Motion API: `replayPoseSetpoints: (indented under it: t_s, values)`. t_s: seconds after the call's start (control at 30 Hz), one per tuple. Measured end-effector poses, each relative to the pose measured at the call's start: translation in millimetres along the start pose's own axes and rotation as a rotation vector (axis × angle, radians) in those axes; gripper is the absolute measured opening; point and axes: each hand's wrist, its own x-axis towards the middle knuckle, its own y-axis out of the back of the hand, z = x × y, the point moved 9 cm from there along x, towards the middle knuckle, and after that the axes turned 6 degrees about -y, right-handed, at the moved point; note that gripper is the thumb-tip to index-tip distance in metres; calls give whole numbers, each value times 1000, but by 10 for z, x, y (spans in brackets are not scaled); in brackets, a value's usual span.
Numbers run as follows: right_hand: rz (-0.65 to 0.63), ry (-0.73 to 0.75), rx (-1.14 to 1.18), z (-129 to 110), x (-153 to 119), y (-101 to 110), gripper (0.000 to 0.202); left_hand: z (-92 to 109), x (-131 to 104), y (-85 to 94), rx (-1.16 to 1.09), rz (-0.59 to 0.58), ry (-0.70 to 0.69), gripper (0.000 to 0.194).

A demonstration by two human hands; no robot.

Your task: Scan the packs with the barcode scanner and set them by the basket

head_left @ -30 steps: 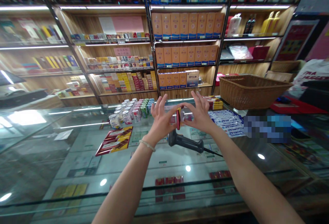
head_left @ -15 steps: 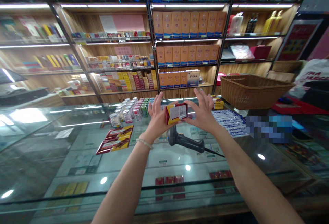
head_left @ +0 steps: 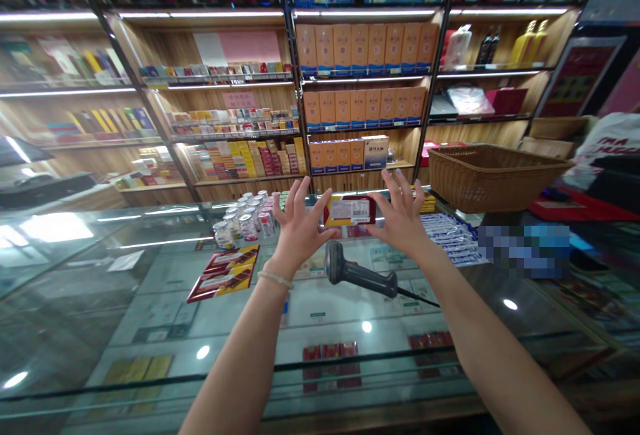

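Both of my hands hold a small red and yellow box (head_left: 349, 211) above a glass counter (head_left: 150, 308). The box lies level with its white label facing me. My left hand (head_left: 296, 232) pinches its left end and my right hand (head_left: 401, 218) its right end, fingers spread. Just below the box a black barcode scanner (head_left: 361, 275) lies on the glass, its head toward my left hand and its cable running right.
Small jars (head_left: 245, 220) and flat red-yellow packs (head_left: 224, 273) sit on the counter to the left, blue-white packets (head_left: 450, 235) to the right. A wicker basket (head_left: 493, 175) stands at the right. Stocked shelves (head_left: 360, 102) fill the back. A person's white sleeve (head_left: 607, 142) shows far right.
The box has turned from edge-on to flat, its labelled face now toward me, and risen slightly. My hands have moved apart to its two ends.
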Motion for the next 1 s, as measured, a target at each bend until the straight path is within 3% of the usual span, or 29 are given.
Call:
replayPoseSetpoints:
  t_s: [0.3,0.63,0.9,1.0]
  values:
    - [-4,20,-41,-53,-13,-17,60,2,6,-12,55,-27,3,70]
    - [-1,80,-28,-163,-18,14,60,113,-3,-47,100,-45,-94,95]
    - [-58,55,-27,-199,-29,-45,61,115,-4,-66,81,-63,-80,71]
    - [-103,28,-45,-242,6,-63,73,63,-7,-51,73,-50,-51,67]
